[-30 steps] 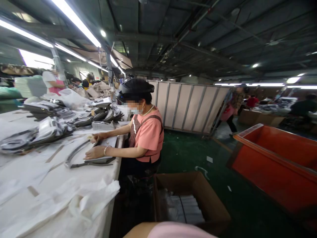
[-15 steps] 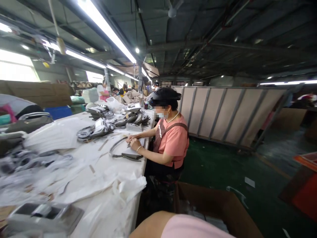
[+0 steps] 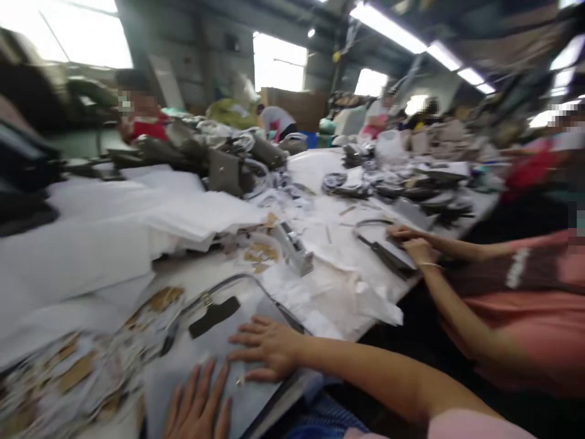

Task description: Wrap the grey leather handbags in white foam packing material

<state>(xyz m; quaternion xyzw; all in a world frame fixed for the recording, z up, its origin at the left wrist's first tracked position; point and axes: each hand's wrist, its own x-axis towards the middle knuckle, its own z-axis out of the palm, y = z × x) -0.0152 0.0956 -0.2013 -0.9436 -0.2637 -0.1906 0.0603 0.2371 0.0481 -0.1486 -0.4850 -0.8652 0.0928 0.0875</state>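
A pale grey bag panel (image 3: 208,346) lies flat at the table's near edge, with dark piping or zipper along its border. On its upper part is a dark olive T-shaped patch (image 3: 214,317), and small metal fittings show nearby. My left hand (image 3: 198,403) rests on the panel's lower part, fingers stretched and spread; its wrist is out of the frame. My right hand (image 3: 267,350) lies flat on the panel's right side with fingers apart, beside a small metal stud (image 3: 239,381). Neither hand grips anything.
Paper and card scraps (image 3: 77,372) litter the table on the left. White sheets (image 3: 137,207) are stacked behind them. A grey box-shaped object (image 3: 292,247) stands ahead. On the right, a co-worker's hands (image 3: 414,247) handle a dark-edged piece. Dark bag parts (image 3: 411,186) pile farther back.
My view has swung left and down from the co-worker and aisle to the table before me. Both my hands and the bag panel have come into view.
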